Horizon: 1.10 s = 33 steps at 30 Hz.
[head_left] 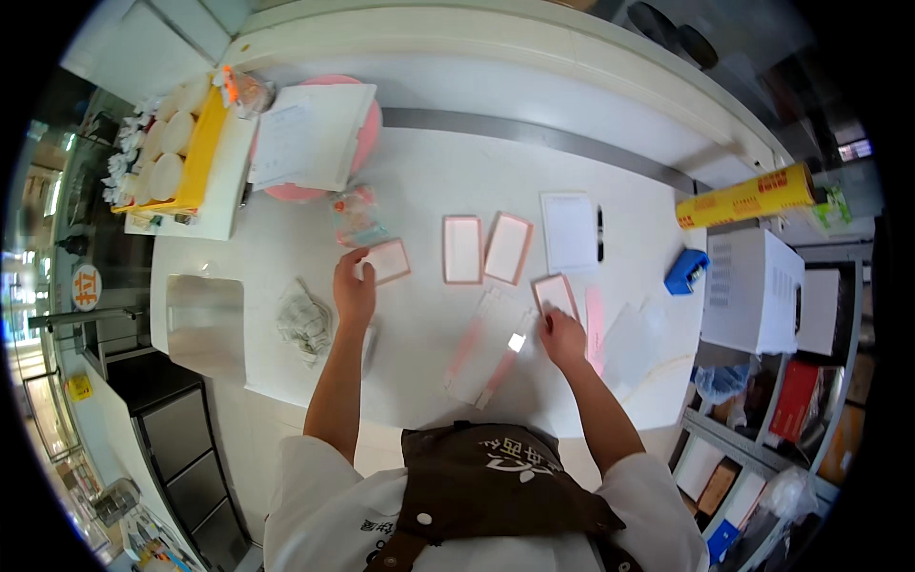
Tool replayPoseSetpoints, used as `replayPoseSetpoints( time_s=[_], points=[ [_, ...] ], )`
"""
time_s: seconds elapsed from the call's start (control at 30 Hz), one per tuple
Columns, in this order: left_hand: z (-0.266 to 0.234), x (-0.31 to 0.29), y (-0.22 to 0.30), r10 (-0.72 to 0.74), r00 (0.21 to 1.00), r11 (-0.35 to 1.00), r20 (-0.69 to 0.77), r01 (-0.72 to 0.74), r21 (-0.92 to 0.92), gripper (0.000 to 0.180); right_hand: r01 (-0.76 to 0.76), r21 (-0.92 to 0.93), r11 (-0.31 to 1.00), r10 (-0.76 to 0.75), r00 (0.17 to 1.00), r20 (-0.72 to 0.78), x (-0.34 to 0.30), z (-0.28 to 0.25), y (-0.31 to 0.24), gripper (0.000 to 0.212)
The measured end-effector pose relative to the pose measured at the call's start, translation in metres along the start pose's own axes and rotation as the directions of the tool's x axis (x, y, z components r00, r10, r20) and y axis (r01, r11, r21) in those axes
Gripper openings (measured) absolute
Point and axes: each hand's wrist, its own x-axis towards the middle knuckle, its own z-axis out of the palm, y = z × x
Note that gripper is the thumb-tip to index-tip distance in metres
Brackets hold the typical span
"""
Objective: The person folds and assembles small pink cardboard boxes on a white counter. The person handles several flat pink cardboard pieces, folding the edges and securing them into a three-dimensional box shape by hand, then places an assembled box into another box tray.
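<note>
L hand: my left hand (354, 291) w/ fingers curled loosely over the near-left corner of a pink-edged card (387, 261); thumb + fingertips on it, card flat on the white counter (429, 181).
R hand: my right hand (562, 336) fingers bent down onto the near edge of another pink-edged card (555, 294); can't tell if pinched or just pressed.
Card row: two more pink-edged cards (462, 250) (508, 248) lie side by side between my hands, farther back, not touching either hand.
Near edge: clear sleeve strips (486, 348) lie just beside R hand, reaching close to the counter's front edge.
L side: crumpled cloth (305, 322) near my L wrist; steel sheet (205, 324) at the counter's left edge.
R side: white sheet (569, 232) w/ black pen (600, 234) alongside; blue tape dispenser (685, 271) near the right edge; yellow wrap roll (745, 197) beyond it.
Far left: yellow tray (202, 153) w/ cups, pink round tray (367, 124) under papers.
Open room: bare counter behind the card row, up to the grey strip.
</note>
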Motion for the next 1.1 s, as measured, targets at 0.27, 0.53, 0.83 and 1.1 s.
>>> replayPoseSetpoints(
  time_s=[0.27,0.53,0.83,1.1],
  points=[
    [0.036,-0.054,-0.005,0.090,0.974,0.794,0.209,-0.197,0.575,0.035,-0.209,0.228,0.951,0.196,0.978,0.076,0.035,-0.028,-0.067,0.029],
    [0.102,0.003,0.032,0.086,0.946,0.967,0.311,-0.154,0.203,0.032,-0.267,0.323,0.908,0.279,0.960,0.009,0.084,-0.004,-0.073,0.041],
    [0.131,0.027,0.039,-0.019,0.944,0.978,0.330,-0.051,0.204,0.033,-0.159,0.409,0.899,0.190,0.981,-0.038,0.124,0.005,-0.095,0.052],
    [0.093,0.019,0.031,-0.091,0.955,0.994,0.282,0.104,-0.032,0.035,-0.197,0.426,0.883,0.154,0.979,0.132,0.125,-0.009,-0.113,0.045]
  ],
)
